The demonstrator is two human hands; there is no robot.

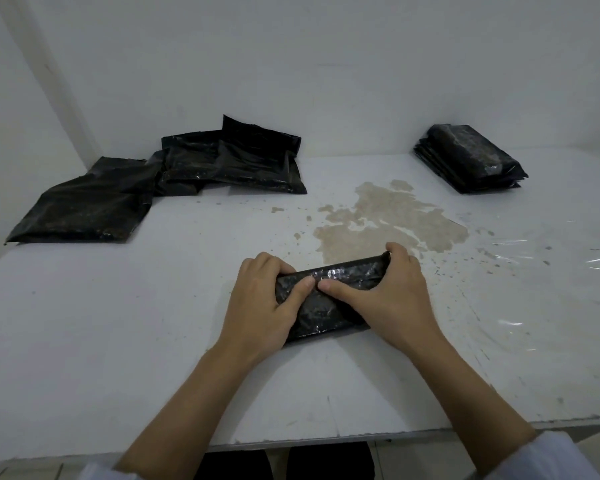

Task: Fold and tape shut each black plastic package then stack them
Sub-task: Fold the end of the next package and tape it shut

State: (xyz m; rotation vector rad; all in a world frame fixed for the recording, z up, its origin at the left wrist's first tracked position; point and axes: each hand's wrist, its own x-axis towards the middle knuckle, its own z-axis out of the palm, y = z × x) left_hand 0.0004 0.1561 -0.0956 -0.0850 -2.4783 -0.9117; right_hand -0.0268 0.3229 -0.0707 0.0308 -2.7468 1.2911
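- Both thumbs press side by side on top of the folded black package (329, 289), their tips nearly touching.
- The left hand (262, 303) curls round the package's left end; the right hand (392, 292) grips its right end, fingers hooked over the far edge.
- The package lies on the white table (118, 323), near the front edge, beside a brown stain (385, 220).
- Unfolded packages (174, 174) sprawl far left; a neat stack (471, 159) sits far right.

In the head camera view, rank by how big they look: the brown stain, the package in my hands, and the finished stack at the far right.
1. brown stain
2 and 3. package and finished stack: alike, nearness makes it unsure.
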